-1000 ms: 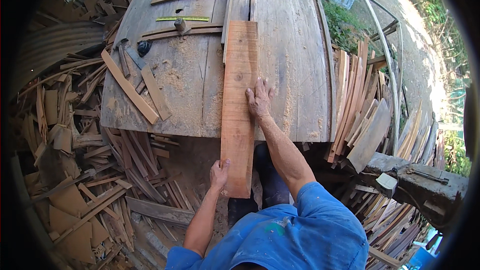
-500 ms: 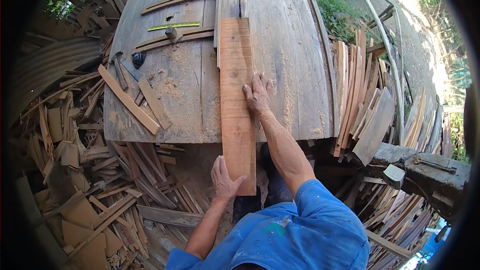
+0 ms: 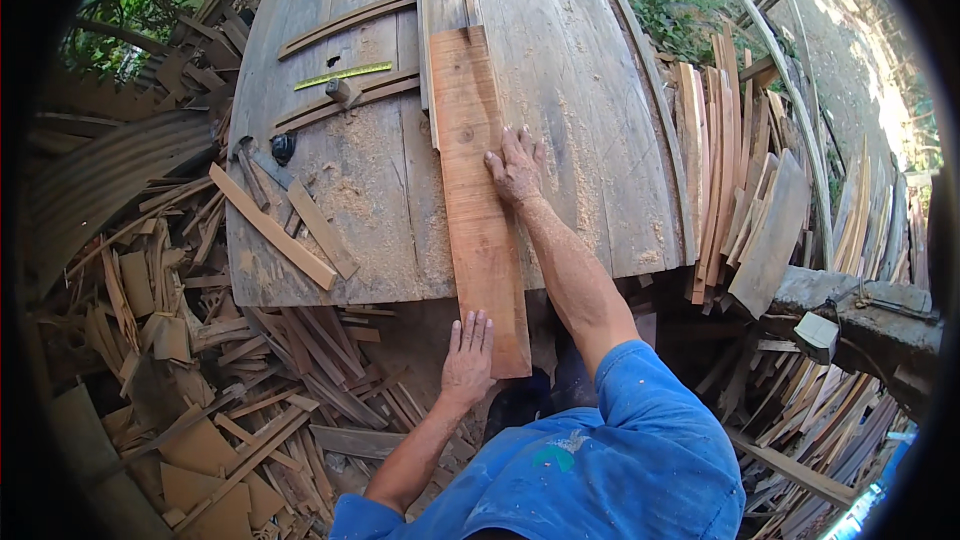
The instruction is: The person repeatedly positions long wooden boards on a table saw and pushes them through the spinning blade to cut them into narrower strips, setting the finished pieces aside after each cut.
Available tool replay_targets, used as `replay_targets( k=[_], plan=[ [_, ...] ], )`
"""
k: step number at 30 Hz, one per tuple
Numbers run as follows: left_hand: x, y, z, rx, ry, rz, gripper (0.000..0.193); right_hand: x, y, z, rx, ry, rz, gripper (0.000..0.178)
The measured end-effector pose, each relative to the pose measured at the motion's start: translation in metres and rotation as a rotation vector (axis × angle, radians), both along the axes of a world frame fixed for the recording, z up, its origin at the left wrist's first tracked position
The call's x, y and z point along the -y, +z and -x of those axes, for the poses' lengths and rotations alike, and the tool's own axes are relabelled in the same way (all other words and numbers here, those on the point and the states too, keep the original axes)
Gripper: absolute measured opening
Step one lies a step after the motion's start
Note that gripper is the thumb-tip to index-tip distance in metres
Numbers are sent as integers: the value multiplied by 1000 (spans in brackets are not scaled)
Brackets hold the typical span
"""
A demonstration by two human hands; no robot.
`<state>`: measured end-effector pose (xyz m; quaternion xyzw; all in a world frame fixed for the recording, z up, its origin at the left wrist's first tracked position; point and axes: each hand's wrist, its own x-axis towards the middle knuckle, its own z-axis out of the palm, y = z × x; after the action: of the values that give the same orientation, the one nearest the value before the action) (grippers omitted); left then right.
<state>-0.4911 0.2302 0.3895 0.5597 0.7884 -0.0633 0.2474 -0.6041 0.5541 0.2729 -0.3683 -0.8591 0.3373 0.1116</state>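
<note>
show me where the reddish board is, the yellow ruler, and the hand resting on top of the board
Reddish board (image 3: 478,210), head view, on the middle of its top face.
Yellow ruler (image 3: 343,75), head view, at the middle of its length.
Right hand (image 3: 517,168), head view, on the back of the hand, flat on the board.

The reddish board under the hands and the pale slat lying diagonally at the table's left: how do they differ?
The reddish board is wide; the pale slat is narrow. The board runs lengthwise away from the person and overhangs the table's near edge; the slat lies diagonally, wholly on the table. The right hand presses the board and the left hand is at its overhanging end; nothing touches the slat. Both are flat sawn wood.
</note>
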Motion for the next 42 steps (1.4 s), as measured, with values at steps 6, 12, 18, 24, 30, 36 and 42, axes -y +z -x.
replay_targets(
  k=[6,12,18,24,30,36,42],
  plan=[
    [-20,-1,16,-2,-1,-37,124,-19,-4,17,-29,-31,-1,72],
    [-33,-7,29,11,13,-51,130,-32,-6,34,-59,-63,17,71],
    [-45,-11,28,52,100,8,132,-34,-7,38,-88,-109,67,69],
    [-46,-13,26,32,81,-11,131,12,-11,-8,-179,-151,90,67],
    [-57,-12,23,-5,39,26,132,80,4,-109,-188,-111,83,63],
    [-47,-21,24,-16,53,0,133,148,17,-180,-160,-60,92,58],
    [-54,-16,17,-19,55,19,129,191,31,-242,-163,-47,126,57]
  ],
)
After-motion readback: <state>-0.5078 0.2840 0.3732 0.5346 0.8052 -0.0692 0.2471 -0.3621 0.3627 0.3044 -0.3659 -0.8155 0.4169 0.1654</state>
